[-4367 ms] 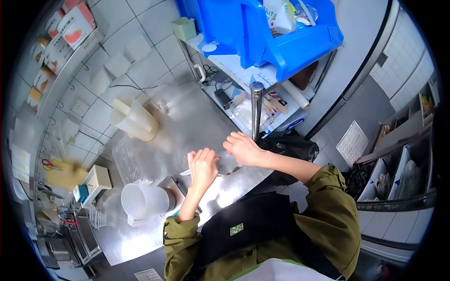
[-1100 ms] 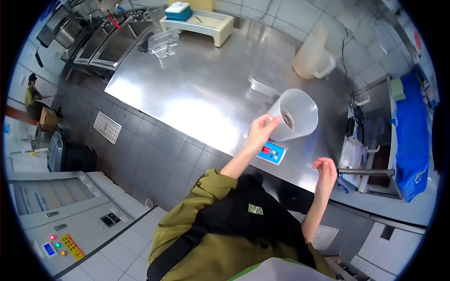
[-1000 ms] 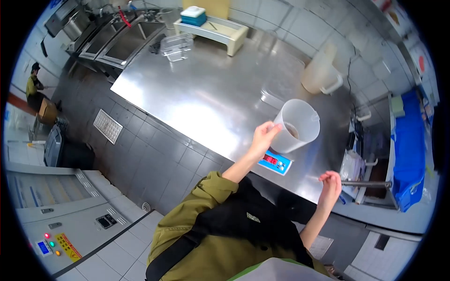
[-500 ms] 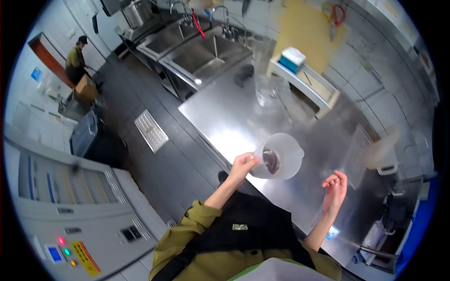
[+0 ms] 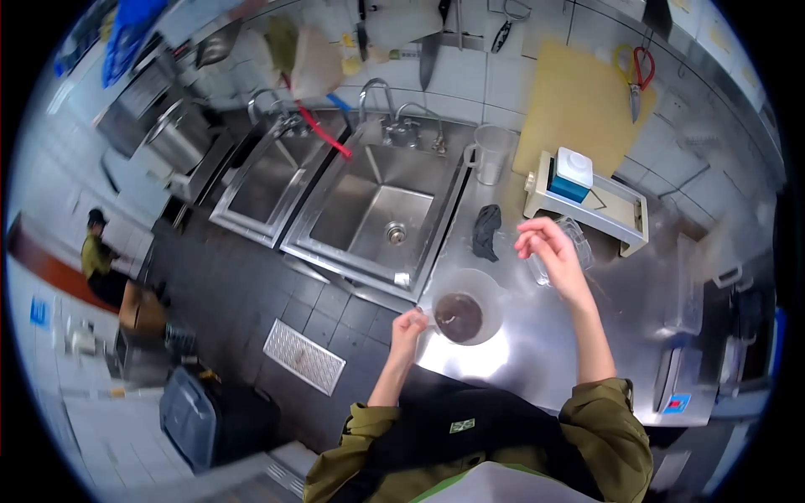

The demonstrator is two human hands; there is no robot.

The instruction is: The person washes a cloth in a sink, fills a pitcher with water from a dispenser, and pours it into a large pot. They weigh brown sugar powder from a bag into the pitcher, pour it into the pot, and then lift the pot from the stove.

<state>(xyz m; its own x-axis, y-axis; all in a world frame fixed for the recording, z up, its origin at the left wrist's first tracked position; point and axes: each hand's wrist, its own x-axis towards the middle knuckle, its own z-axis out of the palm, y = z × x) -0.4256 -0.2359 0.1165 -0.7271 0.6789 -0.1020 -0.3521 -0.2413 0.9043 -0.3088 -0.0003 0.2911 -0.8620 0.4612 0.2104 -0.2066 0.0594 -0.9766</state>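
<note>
My left hand (image 5: 408, 329) is closed round the handle of a translucent plastic measuring jug (image 5: 488, 308), held over the steel worktop near its sink-side edge. Dark brown liquid (image 5: 458, 318) shows inside the jug. Up and to the right, my right hand (image 5: 552, 249) is raised with loosely bent fingers and nothing in it. It overlaps a clear container (image 5: 579, 243) on the worktop and partly hides it. A crumpled black cloth (image 5: 485, 232) lies to the left of those fingers.
Two steel sinks with taps, including the larger sink (image 5: 352, 193), adjoin the worktop (image 5: 537, 360). Another jug (image 5: 492, 155) stands beside them. A pale rack (image 5: 599, 214) carries a blue-and-white box (image 5: 571, 174). Scissors (image 5: 635, 84) hang on the wall. A person (image 5: 99, 260) is far left.
The view has turned toward the sinks. My left hand has carried the jug closer to the sink side; my right hand has moved from the worktop's near right up to the clear container.
</note>
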